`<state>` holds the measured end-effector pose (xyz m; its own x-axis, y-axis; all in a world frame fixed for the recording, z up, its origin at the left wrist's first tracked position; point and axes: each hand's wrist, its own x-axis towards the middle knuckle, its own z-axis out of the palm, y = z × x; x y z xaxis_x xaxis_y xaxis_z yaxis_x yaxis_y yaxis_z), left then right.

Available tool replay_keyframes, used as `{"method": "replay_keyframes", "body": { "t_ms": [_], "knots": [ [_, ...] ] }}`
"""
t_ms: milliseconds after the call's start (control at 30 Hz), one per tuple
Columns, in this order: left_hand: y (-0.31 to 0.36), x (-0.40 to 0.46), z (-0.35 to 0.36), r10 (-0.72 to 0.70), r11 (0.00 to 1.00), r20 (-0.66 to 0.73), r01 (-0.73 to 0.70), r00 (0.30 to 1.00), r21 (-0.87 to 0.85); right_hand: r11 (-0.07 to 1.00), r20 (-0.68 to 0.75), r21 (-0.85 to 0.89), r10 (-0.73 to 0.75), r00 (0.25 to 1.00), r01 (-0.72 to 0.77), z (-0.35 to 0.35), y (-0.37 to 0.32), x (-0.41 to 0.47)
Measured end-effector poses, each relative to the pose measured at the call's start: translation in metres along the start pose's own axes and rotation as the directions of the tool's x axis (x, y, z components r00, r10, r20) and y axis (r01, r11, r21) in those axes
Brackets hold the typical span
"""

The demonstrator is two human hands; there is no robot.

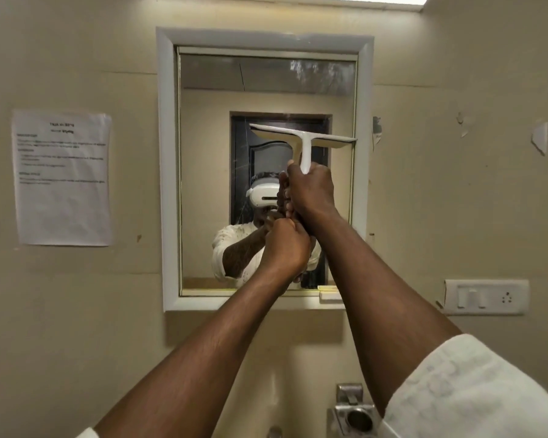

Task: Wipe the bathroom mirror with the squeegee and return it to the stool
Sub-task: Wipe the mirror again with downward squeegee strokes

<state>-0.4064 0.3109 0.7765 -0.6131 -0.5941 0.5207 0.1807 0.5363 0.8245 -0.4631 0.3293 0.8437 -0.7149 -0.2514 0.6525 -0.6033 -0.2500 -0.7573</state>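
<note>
A white T-shaped squeegee (302, 139) is pressed against the white-framed mirror (203, 153), its blade lying across the glass's right half at mid height and tilted slightly down to the right. My right hand (312, 192) is closed around the squeegee's handle. My left hand (287, 245) is a fist just below it, against my right wrist; whether it grips the handle's end I cannot tell. The mirror reflects both arms and a white headset. The stool is out of view.
A printed paper sheet (63, 178) is taped to the beige wall left of the mirror. A switch and socket plate (486, 297) sits lower right. A metal holder (355, 415) is mounted on the wall below the mirror. A ceiling light (345, 0) glows at the top.
</note>
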Motion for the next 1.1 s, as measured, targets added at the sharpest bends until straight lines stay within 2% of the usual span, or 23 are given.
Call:
{"method": "replay_keyframes", "body": {
  "t_ms": [200,367,500,700,900,1100],
  "knots": [
    [-0.029,-0.024,0.006,0.013,0.997,-0.023,-0.011,1.000,0.080,0.999,-0.020,-0.045,0.004,1.000,-0.005,-0.002,0.030,-0.029],
    [-0.058,-0.050,0.015,-0.174,0.985,0.042,0.173,0.984,0.010,0.998,0.002,-0.034,0.047,0.999,-0.047,-0.006,0.054,-0.064],
    [-0.074,-0.076,0.018,-0.200,0.979,0.079,0.196,0.977,0.048,0.991,0.002,-0.062,0.116,0.993,-0.116,-0.009,0.069,-0.086],
    [-0.098,-0.110,0.018,-0.228,0.973,0.116,0.224,0.967,0.052,0.982,0.047,0.031,0.182,0.982,-0.184,-0.012,0.100,-0.121],
    [-0.120,-0.134,0.023,-0.278,0.958,0.098,0.269,0.956,0.094,0.973,0.028,0.007,0.229,0.973,-0.229,-0.015,0.124,-0.148],
    [-0.129,-0.149,0.034,-0.347,0.937,0.086,0.342,0.934,0.066,0.963,0.041,-0.032,0.270,0.962,-0.269,-0.021,0.135,-0.160]
  ]
}}
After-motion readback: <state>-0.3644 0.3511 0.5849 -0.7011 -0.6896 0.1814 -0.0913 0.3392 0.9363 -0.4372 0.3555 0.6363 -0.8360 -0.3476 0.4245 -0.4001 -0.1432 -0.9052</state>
